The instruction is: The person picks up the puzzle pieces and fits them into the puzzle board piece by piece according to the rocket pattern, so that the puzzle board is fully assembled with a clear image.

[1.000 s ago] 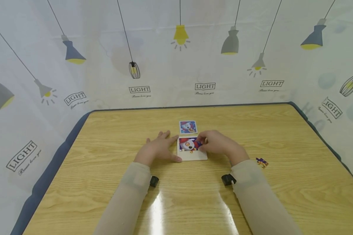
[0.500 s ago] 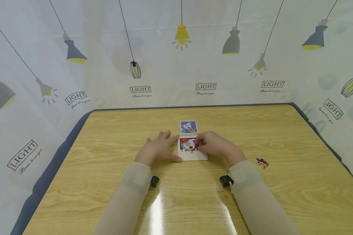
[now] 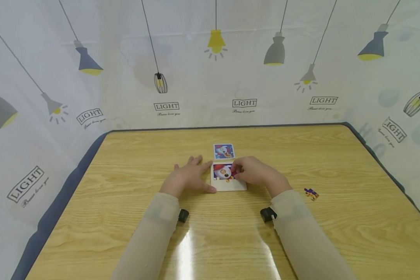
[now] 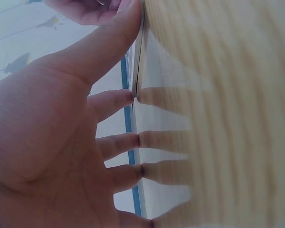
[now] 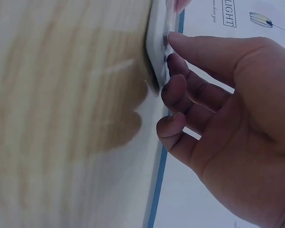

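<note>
A white puzzle board [image 3: 231,186] lies flat on the table, its upper part filled with a red, white and purple picture [image 3: 222,172] and its lower strip bare. My left hand [image 3: 187,177] rests spread at the board's left side, index fingertip and thumb touching its edge. In the left wrist view the fingers of that hand [image 4: 52,128] stand straight, tips on the tabletop. Over the right side of the picture, my right hand [image 3: 259,172] pinches a puzzle piece with curled fingers. The right wrist view has that hand [image 5: 242,104] at the board's edge [image 5: 156,42]; the piece is mostly hidden.
Just behind the board lies a small square picture card [image 3: 223,151] with a similar design. One loose purple-and-orange puzzle piece [image 3: 311,193] sits to the right of my right wrist. A lamp-printed curtain [image 3: 196,70] hangs beyond the wooden table [image 3: 143,151].
My right hand has shifted slightly left over the picture, and its wrist has turned a little inward. My left hand and the board stay in place.
</note>
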